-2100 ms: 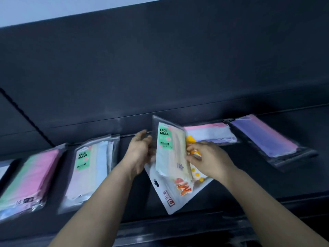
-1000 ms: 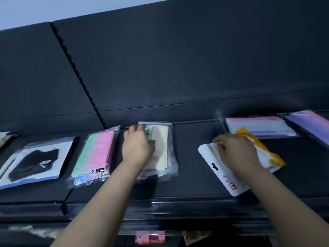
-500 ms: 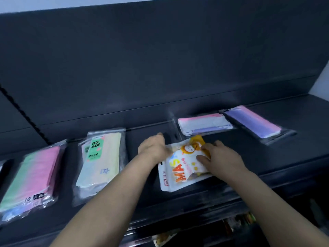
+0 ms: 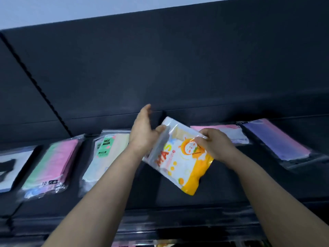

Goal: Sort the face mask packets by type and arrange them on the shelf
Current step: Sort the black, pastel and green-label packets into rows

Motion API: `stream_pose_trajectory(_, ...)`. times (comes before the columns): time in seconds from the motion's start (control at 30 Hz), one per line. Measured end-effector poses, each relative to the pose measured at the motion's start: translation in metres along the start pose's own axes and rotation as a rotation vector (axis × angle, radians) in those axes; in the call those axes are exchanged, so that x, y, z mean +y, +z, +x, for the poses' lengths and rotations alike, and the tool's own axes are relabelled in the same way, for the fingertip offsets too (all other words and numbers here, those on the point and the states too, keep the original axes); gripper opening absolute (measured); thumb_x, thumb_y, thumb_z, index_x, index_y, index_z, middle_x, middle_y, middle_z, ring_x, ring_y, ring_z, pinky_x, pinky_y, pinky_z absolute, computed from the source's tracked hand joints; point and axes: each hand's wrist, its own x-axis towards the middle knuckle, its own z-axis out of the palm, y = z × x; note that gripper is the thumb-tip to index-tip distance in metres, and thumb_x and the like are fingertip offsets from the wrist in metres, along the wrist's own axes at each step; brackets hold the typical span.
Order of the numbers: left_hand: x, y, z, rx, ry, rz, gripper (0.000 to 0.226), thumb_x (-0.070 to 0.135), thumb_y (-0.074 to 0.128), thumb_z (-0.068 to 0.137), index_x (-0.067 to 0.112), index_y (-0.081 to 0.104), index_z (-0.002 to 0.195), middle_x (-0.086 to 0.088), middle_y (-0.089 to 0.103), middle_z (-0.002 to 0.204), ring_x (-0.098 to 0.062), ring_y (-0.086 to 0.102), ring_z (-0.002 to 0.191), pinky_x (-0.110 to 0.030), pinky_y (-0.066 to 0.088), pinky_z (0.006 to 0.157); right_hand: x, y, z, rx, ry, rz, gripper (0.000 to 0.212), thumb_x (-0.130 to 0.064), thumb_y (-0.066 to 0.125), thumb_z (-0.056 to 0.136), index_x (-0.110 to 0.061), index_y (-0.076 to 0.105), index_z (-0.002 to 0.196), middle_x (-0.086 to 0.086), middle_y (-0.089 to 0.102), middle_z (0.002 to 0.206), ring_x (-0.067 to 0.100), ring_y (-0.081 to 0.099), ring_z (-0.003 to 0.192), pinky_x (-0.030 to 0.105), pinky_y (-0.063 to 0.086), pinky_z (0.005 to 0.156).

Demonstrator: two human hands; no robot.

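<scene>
Fingers (image 4: 207, 134) of my right hand (image 4: 216, 146) are curled, pinching the orange packet (image 4: 179, 157) at its upper right edge. Fingers (image 4: 145, 113) of my left hand (image 4: 142, 132) are straight, with thumb and palm braced on the packet's left edge, not clamped. The orange packet is off the shelf (image 4: 222, 184) and tilted, white end away from me, orange end toward me. My read on handling: light, thin, glossy film, floppy between holds, so it's slippery and likely to sag or twist if held by one corner. I'd take it by both long edges or the white header end, using flat pads. Not fragile; creasing is the main risk. Left of the orange packet: FACE MASK packet (image 4: 106, 152), then pink-green packet (image 4: 53, 163), then black-and-white packet (image 4: 10, 166), all lying flat. Right of it and further back: pink-white packet (image 4: 229, 132), partly hidden by my right hand, then purple packet (image 4: 277, 139). Under the orange packet the shelf is dark and matte; the gap between its neighbours looks like its slot. Behind it is a dark back panel (image 4: 178, 68), with pale wall (image 4: 53, 9) above. Below the orange packet, under the shelf's front lip, there are more items, too blurred to identify.
</scene>
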Motion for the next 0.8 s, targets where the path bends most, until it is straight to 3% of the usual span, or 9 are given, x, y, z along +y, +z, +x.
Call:
stream_pose_trajectory(0.07, -0.008, -0.003, -0.004, 0.07, -0.111, 0.038, 0.086, 0.035, 0.073, 0.082, 0.014, 0.024, 0.15, -0.004, 0.038, 0.152, -0.02, 0.039, 0.138, -0.037, 0.034, 0.113, 0.004, 0.009, 0.005, 0.133, 0.089, 0.224, 0.025, -0.027, 0.049, 0.094, -0.003, 0.058, 0.093, 0.013, 0.062, 0.089, 0.028, 0.059, 0.081, 0.036, 0.048, 0.064)
stream_pose_trajectory(0.13, -0.014, 0.0, -0.01, 0.064, -0.263, -0.107, 0.098, 0.051, 0.076, 0.072, 0.013, 0.026, 0.148, -0.005, 0.045, 0.146, -0.022, 0.047, 0.132, -0.043, 0.041, 0.108, 0.006, 0.015, 0.006, 0.175, 0.198, 0.489, 0.019, -0.02, 0.044, 0.098, -0.006, 0.057, 0.099, 0.011, 0.062, 0.093, 0.021, 0.059, 0.073, 0.03, 0.049, 0.052)
stream_pose_trajectory(0.2, -0.015, 0.007, -0.019, -0.042, -0.455, -0.348, 0.11, 0.064, 0.078, 0.062, 0.017, 0.025, 0.147, -0.003, 0.052, 0.139, -0.024, 0.059, 0.119, -0.049, 0.051, 0.097, 0.009, 0.02, 0.008, 0.155, 0.253, 0.608, 0.021, -0.021, 0.041, 0.099, -0.008, 0.056, 0.105, 0.01, 0.065, 0.1, 0.022, 0.063, 0.077, 0.032, 0.053, 0.054)
stream_pose_trajectory(0.27, -0.012, 0.018, -0.025, -0.204, -0.61, -0.605, 0.104, 0.049, 0.08, 0.07, 0.012, 0.022, 0.148, -0.009, 0.059, 0.132, -0.03, 0.068, 0.105, -0.051, 0.057, 0.084, 0.011, 0.021, 0.005, 0.132, 0.25, 0.623, 0.02, -0.023, 0.043, 0.098, -0.009, 0.057, 0.102, 0.012, 0.067, 0.101, 0.028, 0.066, 0.086, 0.043, 0.056, 0.07)
stream_pose_trajectory(0.37, -0.004, 0.034, -0.024, -0.176, -0.619, -0.637, 0.076, 0.017, 0.079, 0.079, 0.001, 0.037, 0.141, -0.015, 0.067, 0.117, -0.033, 0.07, 0.097, -0.053, 0.057, 0.083, 0.018, 0.009, 0.0, 0.109, 0.193, 0.611, 0.02, -0.027, 0.046, 0.098, -0.012, 0.06, 0.1, 0.006, 0.068, 0.098, 0.024, 0.066, 0.09, 0.038, 0.053, 0.071)
stream_pose_trajectory(0.5, 0.012, 0.048, -0.017, -0.108, -0.519, -0.561, 0.025, 0.004, 0.065, 0.089, 0.007, 0.06, 0.114, -0.013, 0.07, 0.109, -0.031, 0.07, 0.095, -0.051, 0.057, 0.085, 0.058, -0.024, 0.001, 0.209, 0.106, -0.113, 0.026, -0.033, 0.045, 0.095, -0.019, 0.057, 0.114, 0.002, 0.061, 0.118, 0.024, 0.055, 0.108, 0.036, 0.045, 0.081)
stream_pose_trajectory(0.57, 0.021, 0.055, -0.015, -0.092, -0.462, -0.521, 0.017, 0.003, 0.062, 0.091, 0.013, 0.061, 0.104, -0.011, 0.071, 0.105, -0.031, 0.07, 0.095, -0.051, 0.057, 0.085, 0.086, -0.042, 0.005, 0.205, 0.213, -0.481, 0.04, -0.032, 0.047, 0.094, -0.018, 0.046, 0.132, 0.012, 0.045, 0.139, 0.034, 0.035, 0.131, 0.046, 0.035, 0.1)
stream_pose_trajectory(0.63, 0.029, 0.06, -0.014, -0.072, -0.428, -0.497, 0.016, 0.003, 0.06, 0.092, 0.015, 0.06, 0.102, -0.01, 0.071, 0.103, -0.031, 0.07, 0.094, -0.05, 0.058, 0.084, 0.105, -0.059, 0.005, 0.128, 0.389, -0.637, 0.05, -0.036, 0.045, 0.094, -0.017, 0.035, 0.139, 0.014, 0.028, 0.15, 0.039, 0.016, 0.141, 0.056, 0.021, 0.108)
stream_pose_trajectory(0.8, 0.034, 0.069, -0.013, -0.059, -0.402, -0.474, 0.017, 0.004, 0.056, 0.094, 0.017, 0.06, 0.105, -0.008, 0.071, 0.104, -0.028, 0.07, 0.092, -0.049, 0.058, 0.082, 0.121, -0.074, -0.012, 0.089, 0.402, -0.707, 0.038, -0.038, 0.038, 0.097, -0.015, 0.046, 0.126, 0.011, 0.049, 0.131, 0.033, 0.044, 0.121, 0.043, 0.036, 0.095)
